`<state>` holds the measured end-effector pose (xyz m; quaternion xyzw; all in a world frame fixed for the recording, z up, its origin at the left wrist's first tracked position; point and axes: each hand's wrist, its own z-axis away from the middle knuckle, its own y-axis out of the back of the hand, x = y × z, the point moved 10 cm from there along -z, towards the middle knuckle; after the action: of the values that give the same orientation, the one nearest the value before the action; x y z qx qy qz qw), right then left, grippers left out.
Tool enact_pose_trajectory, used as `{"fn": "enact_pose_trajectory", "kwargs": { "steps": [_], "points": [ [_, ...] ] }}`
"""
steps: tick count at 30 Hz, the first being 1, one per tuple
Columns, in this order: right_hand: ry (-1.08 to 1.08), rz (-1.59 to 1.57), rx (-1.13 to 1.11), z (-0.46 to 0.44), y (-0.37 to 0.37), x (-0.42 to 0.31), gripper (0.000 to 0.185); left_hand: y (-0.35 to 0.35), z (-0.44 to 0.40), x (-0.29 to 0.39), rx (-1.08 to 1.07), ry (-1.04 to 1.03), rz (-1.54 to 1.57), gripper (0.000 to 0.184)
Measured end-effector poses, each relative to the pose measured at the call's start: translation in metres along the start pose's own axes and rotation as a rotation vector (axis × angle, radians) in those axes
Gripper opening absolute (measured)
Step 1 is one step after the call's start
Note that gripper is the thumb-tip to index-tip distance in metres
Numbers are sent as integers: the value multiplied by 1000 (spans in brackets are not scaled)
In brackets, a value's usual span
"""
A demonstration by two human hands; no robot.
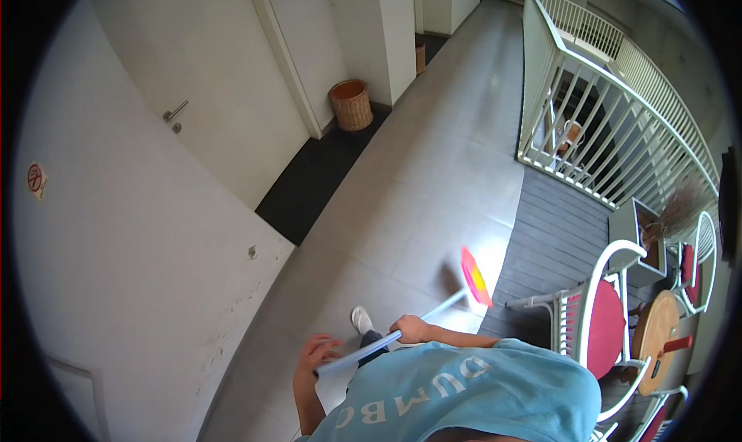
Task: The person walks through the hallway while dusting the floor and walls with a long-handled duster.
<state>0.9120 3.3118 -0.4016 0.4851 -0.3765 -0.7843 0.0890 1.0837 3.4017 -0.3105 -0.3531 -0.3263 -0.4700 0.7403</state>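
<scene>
A broom (359, 355) with a pale blue-grey pole slants across the front of my body. Its red head (476, 278) has a yellow patch, is slightly blurred and seems to hang just above the tiled floor, with a shadow beside it. My right hand (412, 329) is closed around the middle of the pole. At the pole's upper end is my left hand (315, 354), its fingers spread apart and not wrapped round it; whether the palm touches the pole I cannot tell. A white shoe (361, 319) shows below the pole.
A wall and door (209, 78) run along the left, with a wicker basket (351, 105) farther on. White railing (610, 109) stands ahead right. Close on the right are white chairs with red cushions (605, 330), a round wooden table (655, 337) and a planter box (638, 245).
</scene>
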Motion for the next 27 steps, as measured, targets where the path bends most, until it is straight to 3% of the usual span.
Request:
{"fn": "enact_pose_trajectory", "kwargs": {
  "steps": [1, 4, 8, 10, 12, 15, 18, 21, 23, 25, 27],
  "points": [
    [-76, -18, 41, -9, 15, 24, 20, 33, -26, 6, 173, -167, -15, 32],
    [-353, -104, 171, -39, 48, 117, 21, 88, -101, 11, 291, -291, -176, 35],
    [-806, -305, 352, -42, 110, 206, 30, 73, -200, 75, 266, -329, -335, 36],
    [-938, -359, 408, -36, 124, 246, 30, 36, -253, 135, 196, -433, -653, 34],
    [-1057, -346, 420, -34, 141, 279, 27, 0, -320, 183, 133, -456, -755, 33],
    [-1246, -381, 299, -22, 153, 310, 20, -72, -411, 243, 41, -552, -1086, 30],
    [-1359, -524, 346, -14, 170, 324, 23, -158, -477, 298, -71, -618, -1189, 29],
    [-1368, -418, 409, -17, 182, 372, 20, -234, -554, 314, -167, -660, -1199, 31],
    [-1499, -447, 414, -16, 208, 387, 25, -274, -608, 302, -246, -597, -1211, 31],
    [-1604, -753, 598, -11, 227, 411, 23, -305, -653, 291, -296, -545, -1248, 34],
    [-1562, -548, 769, -12, 272, 454, 24, -316, -705, 266, -307, -437, -1295, 37]
  ]
}}
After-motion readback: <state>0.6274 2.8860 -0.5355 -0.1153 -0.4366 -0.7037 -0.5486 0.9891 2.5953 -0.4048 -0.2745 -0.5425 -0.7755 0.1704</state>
